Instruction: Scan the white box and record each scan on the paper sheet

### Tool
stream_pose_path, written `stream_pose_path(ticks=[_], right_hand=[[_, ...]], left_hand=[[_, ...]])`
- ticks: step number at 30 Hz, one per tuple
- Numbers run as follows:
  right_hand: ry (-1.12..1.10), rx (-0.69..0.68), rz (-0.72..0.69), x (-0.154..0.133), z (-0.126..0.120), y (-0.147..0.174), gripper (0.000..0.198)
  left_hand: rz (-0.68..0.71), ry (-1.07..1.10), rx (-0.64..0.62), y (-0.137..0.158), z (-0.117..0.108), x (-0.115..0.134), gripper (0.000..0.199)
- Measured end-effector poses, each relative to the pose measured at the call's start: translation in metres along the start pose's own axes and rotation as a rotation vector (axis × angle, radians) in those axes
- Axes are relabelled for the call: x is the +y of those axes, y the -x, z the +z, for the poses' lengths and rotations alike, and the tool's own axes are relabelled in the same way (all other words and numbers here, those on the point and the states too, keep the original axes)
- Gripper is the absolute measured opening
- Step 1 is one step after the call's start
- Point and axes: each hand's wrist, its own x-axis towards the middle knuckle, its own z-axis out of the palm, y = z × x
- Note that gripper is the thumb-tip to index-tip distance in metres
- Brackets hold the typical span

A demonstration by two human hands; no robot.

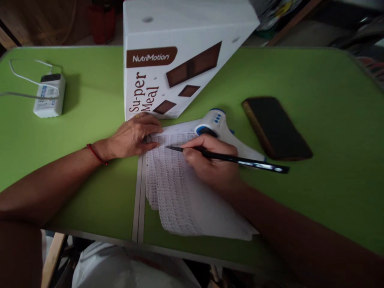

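Note:
In my right hand (210, 158) is a slim black pen (249, 161), pinched between thumb and fingers, its tapered tip over the handwriting on a paper sheet (177, 196). The sheet carries dense rows of small writing on its left part and a blank area to the right; its lower edge curls. My left hand (135, 134) lies at the upper left edge of the paper, fingers bent and thumb apart, holding nothing. Just behind my right hand lies a white and blue gun-shaped thermometer (228, 138), partly covered by that hand.
Behind the paper stands a large white NutriMotion box (180, 36). A dark phone (277, 128) in a brown case lies on the right. On the left, a white charger block (49, 96) has a cable attached. Everything sits on a green folding table (99, 200) with a central seam.

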Motion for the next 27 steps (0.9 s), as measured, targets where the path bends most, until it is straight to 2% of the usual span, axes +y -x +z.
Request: stream_pose_path(ticks=[8,16,27], right_hand=[[0.045,-0.068,-0.033,0.008,-0.005,0.000,0.011],[-0.005,-0.012,0.073,0.001,-0.002,0.001,0.006],[-0.001,-0.008,0.052,0.002,-0.001,0.001,0.006]], left_hand=[[0.004,0.009,0.005,0.000,0.001,0.000,0.020],[-0.006,0.018,-0.003,0.000,0.000,0.000,0.021],[-0.020,0.029,-0.011,0.000,0.000,0.000,0.020]])
